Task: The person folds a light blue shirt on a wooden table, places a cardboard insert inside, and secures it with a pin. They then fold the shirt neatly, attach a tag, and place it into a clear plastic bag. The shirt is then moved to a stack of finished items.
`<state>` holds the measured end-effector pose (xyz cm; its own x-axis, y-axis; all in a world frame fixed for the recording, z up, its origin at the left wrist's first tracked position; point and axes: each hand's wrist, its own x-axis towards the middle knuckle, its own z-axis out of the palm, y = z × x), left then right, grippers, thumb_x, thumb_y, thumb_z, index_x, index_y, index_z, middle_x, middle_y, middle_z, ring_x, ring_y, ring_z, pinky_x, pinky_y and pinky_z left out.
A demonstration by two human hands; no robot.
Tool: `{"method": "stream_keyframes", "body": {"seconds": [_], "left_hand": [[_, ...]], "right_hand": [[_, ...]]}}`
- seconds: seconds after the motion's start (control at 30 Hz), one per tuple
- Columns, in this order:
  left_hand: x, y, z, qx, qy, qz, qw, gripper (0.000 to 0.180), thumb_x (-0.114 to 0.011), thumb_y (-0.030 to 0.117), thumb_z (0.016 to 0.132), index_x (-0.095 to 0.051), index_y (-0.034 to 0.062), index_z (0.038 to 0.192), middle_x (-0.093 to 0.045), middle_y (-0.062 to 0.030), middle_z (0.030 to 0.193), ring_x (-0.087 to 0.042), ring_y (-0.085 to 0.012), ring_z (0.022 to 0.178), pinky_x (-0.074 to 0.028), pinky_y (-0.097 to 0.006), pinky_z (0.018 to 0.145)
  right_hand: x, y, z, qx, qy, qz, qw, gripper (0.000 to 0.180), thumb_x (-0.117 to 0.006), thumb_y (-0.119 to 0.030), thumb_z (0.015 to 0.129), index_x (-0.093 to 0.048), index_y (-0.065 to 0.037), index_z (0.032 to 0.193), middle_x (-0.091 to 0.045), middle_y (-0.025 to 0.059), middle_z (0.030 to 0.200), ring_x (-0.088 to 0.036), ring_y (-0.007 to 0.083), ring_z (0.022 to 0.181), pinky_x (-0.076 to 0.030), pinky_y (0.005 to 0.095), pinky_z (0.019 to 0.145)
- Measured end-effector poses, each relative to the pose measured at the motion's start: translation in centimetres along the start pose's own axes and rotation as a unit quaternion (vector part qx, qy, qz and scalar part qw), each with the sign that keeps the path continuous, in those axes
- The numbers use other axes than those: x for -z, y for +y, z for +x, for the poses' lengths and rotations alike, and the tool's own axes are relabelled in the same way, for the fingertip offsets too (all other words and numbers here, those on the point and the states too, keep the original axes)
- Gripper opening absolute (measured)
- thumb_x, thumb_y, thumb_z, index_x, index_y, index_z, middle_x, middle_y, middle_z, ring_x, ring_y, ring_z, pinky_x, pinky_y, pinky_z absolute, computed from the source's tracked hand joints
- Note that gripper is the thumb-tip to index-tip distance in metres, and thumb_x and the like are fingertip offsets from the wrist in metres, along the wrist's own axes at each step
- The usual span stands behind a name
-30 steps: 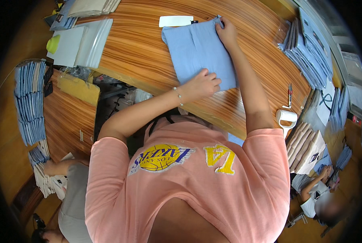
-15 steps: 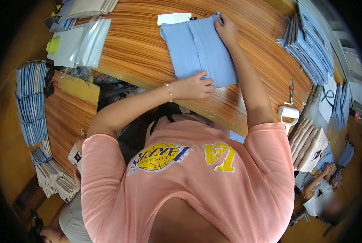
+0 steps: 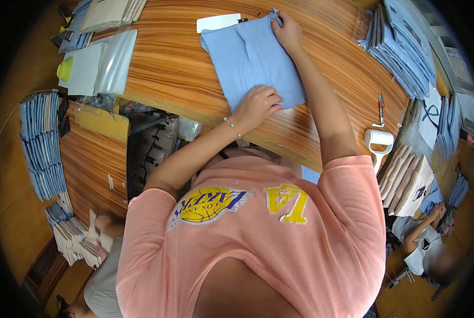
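Note:
A folded light-blue garment lies on the wood-grain table in front of me, its panels creased lengthwise. My right hand grips its far right corner, thumb on top and fingers at the edge. My left hand rests on the garment's near edge, fingers slightly bent and apart over the cloth. From under the far left edge sticks out a white card with a small black tab beside it.
Stacks of blue folded garments stand at the right, near a white-handled roller and a small red-handled tool. Clear plastic bags lie left. Packed garments line the far left; a co-worker's hand is below.
My left hand has shifted up onto the garment's near edge, its fingers loosening. The right hand keeps its corner. The whole view has shifted slightly.

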<state>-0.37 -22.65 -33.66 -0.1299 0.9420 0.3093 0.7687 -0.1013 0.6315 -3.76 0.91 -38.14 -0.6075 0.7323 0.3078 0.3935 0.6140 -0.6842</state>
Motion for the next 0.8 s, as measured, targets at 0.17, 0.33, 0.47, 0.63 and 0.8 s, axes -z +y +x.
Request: {"method": "stream_keyframes", "body": {"seconds": [0.17,0.33,0.47,0.63,0.8], "left_hand": [[-0.3,0.0,0.0,-0.001,-0.008,0.029,1.000,0.011,-0.068,0.014,0.074,-0.064,0.0051,0.080,-0.058,-0.0035,0.081,-0.054,-0.0218,0.077,-0.044,-0.032,0.071],[-0.2,-0.2,0.1,-0.028,0.003,0.043,0.999,0.011,-0.063,0.014,0.080,-0.058,0.0045,0.080,-0.057,-0.0059,0.080,-0.054,-0.0241,0.077,-0.043,-0.034,0.072],[-0.2,-0.4,0.2,0.016,-0.001,-0.006,1.000,0.012,-0.059,0.014,0.083,-0.054,0.0038,0.080,-0.056,-0.0094,0.079,-0.053,-0.0279,0.078,-0.042,-0.037,0.073],[-0.1,-0.7,0.4,0.047,-0.006,-0.068,0.997,0.013,-0.058,0.014,0.084,-0.053,0.0026,0.080,-0.057,-0.0119,0.079,-0.054,-0.0310,0.079,-0.042,-0.039,0.073],[0.8,-1.0,0.5,0.079,-0.064,-0.127,0.987,0.012,-0.059,0.013,0.084,-0.057,0.0014,0.086,-0.060,-0.0123,0.084,-0.056,-0.0311,0.080,-0.044,-0.039,0.073]], "right_hand": [[0.2,-0.3,-0.1,-0.004,-0.003,-0.010,1.000,0.029,-0.061,-0.030,0.081,-0.063,-0.009,0.101,-0.066,0.0185,0.089,-0.062,0.0364,0.084,-0.048,0.0434,0.073],[0.1,-0.1,0.0,-0.003,0.006,0.004,1.000,0.029,-0.062,-0.031,0.080,-0.063,-0.009,0.101,-0.066,0.0189,0.088,-0.062,0.0364,0.083,-0.047,0.0436,0.073],[0.0,-0.2,0.0,-0.006,0.003,0.001,1.000,0.030,-0.062,-0.031,0.080,-0.063,-0.009,0.101,-0.065,0.0183,0.084,-0.062,0.0357,0.079,-0.047,0.0434,0.072],[-0.4,0.2,0.1,0.012,0.015,0.003,1.000,0.031,-0.063,-0.033,0.079,-0.064,-0.009,0.100,-0.064,0.0181,0.079,-0.062,0.0343,0.074,-0.047,0.0425,0.068],[0.6,2.6,2.9,-0.147,-0.156,0.137,0.967,0.029,-0.064,-0.029,0.082,-0.066,-0.005,0.098,-0.066,0.0085,0.078,-0.063,0.0214,0.073,-0.048,0.0341,0.067]]}}
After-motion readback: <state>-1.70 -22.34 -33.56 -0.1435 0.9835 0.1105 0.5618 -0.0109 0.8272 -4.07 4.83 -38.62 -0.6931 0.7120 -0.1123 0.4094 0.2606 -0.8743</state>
